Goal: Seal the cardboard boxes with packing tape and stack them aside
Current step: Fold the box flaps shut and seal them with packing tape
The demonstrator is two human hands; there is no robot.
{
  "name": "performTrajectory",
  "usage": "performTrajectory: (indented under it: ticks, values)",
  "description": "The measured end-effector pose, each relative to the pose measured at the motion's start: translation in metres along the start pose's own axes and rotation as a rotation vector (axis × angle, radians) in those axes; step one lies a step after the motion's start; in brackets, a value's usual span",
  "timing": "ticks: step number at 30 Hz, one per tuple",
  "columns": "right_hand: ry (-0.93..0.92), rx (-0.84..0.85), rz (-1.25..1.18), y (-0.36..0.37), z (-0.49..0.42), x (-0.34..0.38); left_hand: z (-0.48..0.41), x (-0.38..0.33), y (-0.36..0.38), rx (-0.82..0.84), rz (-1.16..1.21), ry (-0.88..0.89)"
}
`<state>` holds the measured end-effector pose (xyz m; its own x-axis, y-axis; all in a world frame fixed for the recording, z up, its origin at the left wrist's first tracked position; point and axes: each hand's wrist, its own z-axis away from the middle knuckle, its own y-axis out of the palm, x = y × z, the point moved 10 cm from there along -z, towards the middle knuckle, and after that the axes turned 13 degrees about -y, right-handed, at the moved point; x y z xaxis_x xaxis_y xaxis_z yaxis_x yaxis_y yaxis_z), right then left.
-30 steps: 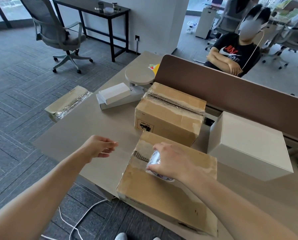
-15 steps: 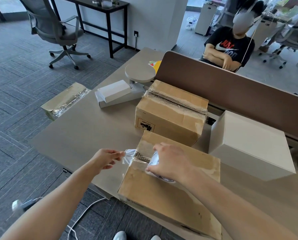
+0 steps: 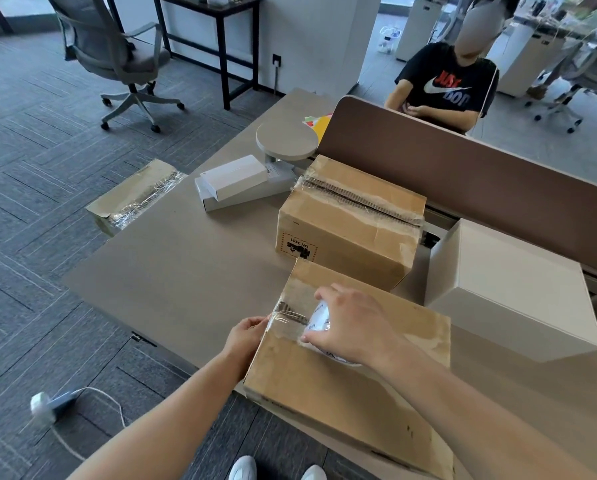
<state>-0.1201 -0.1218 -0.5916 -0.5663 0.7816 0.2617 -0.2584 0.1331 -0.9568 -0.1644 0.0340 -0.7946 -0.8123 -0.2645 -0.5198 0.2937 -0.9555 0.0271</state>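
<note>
A brown cardboard box [image 3: 331,396] lies at the near edge of the desk. My right hand [image 3: 355,323] grips a roll of clear packing tape [image 3: 319,322] on the box's top. A strip of tape [image 3: 285,315] runs from the roll over the box's left edge. My left hand [image 3: 246,336] presses the strip's end against the box's left side. Behind it stands a second brown box [image 3: 349,220] with tape along its top seam. A third, flatter taped box [image 3: 134,195] lies at the desk's far left corner.
A large white box [image 3: 511,289] stands at the right. Flat white boxes [image 3: 234,183] and a round stand [image 3: 286,142] sit further back. A brown divider [image 3: 463,174] runs along the rear, with a seated person [image 3: 446,88] beyond. A cable and plug [image 3: 47,407] lie on the floor.
My left hand reached in, took the tape's free end and pulled it down over the box's left edge. My right hand stayed on the roll.
</note>
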Motion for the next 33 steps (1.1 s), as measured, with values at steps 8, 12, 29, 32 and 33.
performTrajectory:
  ticks: [8,12,29,32,33]
  values:
    - [-0.006,-0.008,-0.016,0.002,0.001,-0.001,0.014,-0.037,-0.001,-0.013,-0.111,0.329]
    - [-0.016,-0.028,-0.033,0.001,0.001,0.0,0.03,-0.025,0.036,0.449,-0.016,0.305]
    - [-0.011,-0.07,-0.062,-0.006,0.01,0.001,0.044,-0.028,0.037,0.377,-0.273,0.298]
    - [-0.036,-0.095,-0.031,-0.011,0.011,0.001,0.073,-0.041,0.041,0.262,-0.61,0.586]
    - [-0.042,-0.093,-0.029,-0.01,0.011,0.0,0.083,-0.043,0.046,0.187,-0.818,0.702]
